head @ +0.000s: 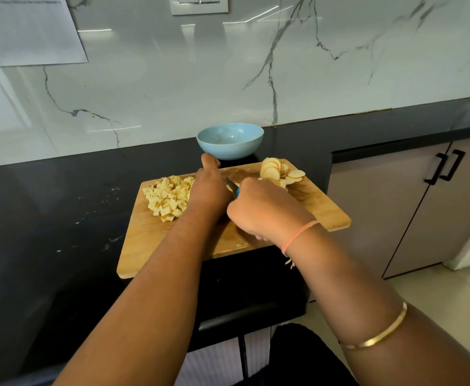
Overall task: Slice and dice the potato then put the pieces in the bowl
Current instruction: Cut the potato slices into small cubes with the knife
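Note:
A wooden cutting board (pixel 320 207) lies on the black counter. A heap of diced potato (pixel 167 197) sits on its left part. Round potato slices (pixel 280 171) are stacked at its far right corner. My left hand (pixel 208 188) rests on the middle of the board with its fingers curled down, and what lies under them is hidden. My right hand (pixel 259 210) grips a knife with a blue handle (pixel 237 192), its blade pointing toward my left hand. A light blue bowl (pixel 229 140) stands empty just behind the board.
The black counter (pixel 61 204) runs along a marble wall and ends at a cabinet with black handles (pixel 445 165) on the right. The board's near edge overhangs the counter's front. White crumbs dot the counter to the left.

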A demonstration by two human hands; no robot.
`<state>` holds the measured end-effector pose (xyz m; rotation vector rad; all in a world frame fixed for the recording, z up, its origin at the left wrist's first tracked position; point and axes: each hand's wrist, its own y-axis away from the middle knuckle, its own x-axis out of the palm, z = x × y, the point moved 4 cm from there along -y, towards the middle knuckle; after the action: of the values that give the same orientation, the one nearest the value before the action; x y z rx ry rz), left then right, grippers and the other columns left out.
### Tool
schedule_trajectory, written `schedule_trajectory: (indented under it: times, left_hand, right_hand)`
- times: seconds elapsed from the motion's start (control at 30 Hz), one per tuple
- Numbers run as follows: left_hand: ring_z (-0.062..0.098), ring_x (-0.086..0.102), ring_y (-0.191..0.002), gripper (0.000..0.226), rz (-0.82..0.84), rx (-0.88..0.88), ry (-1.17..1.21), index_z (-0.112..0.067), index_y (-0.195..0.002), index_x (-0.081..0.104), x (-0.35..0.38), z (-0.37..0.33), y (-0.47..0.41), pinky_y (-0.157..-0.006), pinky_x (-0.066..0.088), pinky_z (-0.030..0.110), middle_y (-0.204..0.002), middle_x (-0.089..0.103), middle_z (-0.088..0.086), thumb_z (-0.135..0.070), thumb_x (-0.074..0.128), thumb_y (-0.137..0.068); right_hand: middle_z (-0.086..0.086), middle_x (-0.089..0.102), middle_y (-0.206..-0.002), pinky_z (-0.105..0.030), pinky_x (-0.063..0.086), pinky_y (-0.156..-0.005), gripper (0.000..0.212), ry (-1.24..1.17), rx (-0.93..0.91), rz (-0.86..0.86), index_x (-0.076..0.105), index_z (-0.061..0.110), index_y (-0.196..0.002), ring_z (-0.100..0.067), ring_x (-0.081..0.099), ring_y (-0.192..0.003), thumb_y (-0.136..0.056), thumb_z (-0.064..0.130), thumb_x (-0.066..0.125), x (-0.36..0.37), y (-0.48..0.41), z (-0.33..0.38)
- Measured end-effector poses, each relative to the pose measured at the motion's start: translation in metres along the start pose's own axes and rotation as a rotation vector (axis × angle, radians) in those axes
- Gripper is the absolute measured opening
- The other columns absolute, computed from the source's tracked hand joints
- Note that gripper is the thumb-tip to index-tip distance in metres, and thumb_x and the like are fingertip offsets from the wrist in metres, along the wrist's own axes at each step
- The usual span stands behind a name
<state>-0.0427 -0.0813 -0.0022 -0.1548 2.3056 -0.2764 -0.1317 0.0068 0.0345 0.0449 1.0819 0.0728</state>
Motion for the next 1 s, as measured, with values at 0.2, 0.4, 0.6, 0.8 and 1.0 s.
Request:
schedule_trajectory:
  times: [0.2,0.4,0.6,0.8,1.0]
  left_hand:
    - [0.022,0.052,-0.083,0.039,-0.027,0.014,0.004,-0.01,-0.121,0.031,0.0,-0.002,0.004,-0.066,0.039,0.029,-0.109,0.057,0.018,-0.001,0.052,-0.089]
    - [0.021,0.054,-0.091,0.054,-0.014,-0.01,-0.03,-0.012,-0.126,0.029,0.001,-0.004,0.006,-0.07,0.041,0.026,-0.111,0.055,0.013,0.006,0.056,-0.083]
    - [0.017,0.05,-0.089,0.052,-0.029,0.042,-0.134,-0.013,-0.129,0.034,-0.002,-0.008,0.008,-0.072,0.042,0.026,-0.114,0.055,0.012,0.006,0.056,-0.085]
    - [0.016,0.05,-0.091,0.026,0.035,0.142,-0.252,-0.015,-0.11,0.056,0.001,-0.015,0.005,-0.077,0.045,0.026,-0.112,0.058,0.005,-0.004,0.054,-0.086]
    - [0.017,0.056,-0.108,0.024,0.142,0.246,-0.32,-0.021,-0.116,0.067,0.011,-0.015,0.003,-0.094,0.046,0.029,-0.12,0.063,-0.001,-0.018,0.053,-0.096]
  right_hand:
    - [0.001,0.044,-0.077,-0.03,0.04,-0.066,0.013,0.094,-0.018,0.019,0.05,0.017,-0.105,-0.02,0.05,-0.082,-0.095,0.019,0.042,0.0,0.01,0.001]
    - [0.003,0.044,-0.077,-0.027,0.041,-0.061,0.035,0.075,-0.059,0.064,0.047,0.018,-0.13,-0.011,0.047,-0.067,-0.095,0.02,0.041,-0.002,0.041,-0.019]
    - [0.001,0.053,-0.082,-0.023,0.042,-0.045,0.049,-0.069,-0.063,-0.02,0.035,0.033,-0.143,-0.009,0.05,-0.051,-0.095,0.025,0.041,-0.012,0.044,-0.045]
    - [0.001,0.054,-0.069,-0.023,0.039,-0.04,0.044,-0.226,-0.112,-0.169,0.039,0.035,-0.141,-0.011,0.05,-0.044,-0.097,0.028,0.041,-0.024,0.015,-0.065]
    - [0.009,0.05,-0.071,-0.021,0.037,-0.044,0.045,-0.385,-0.147,-0.309,0.039,0.032,-0.143,-0.007,0.048,-0.046,-0.098,0.028,0.042,-0.019,-0.019,-0.081]
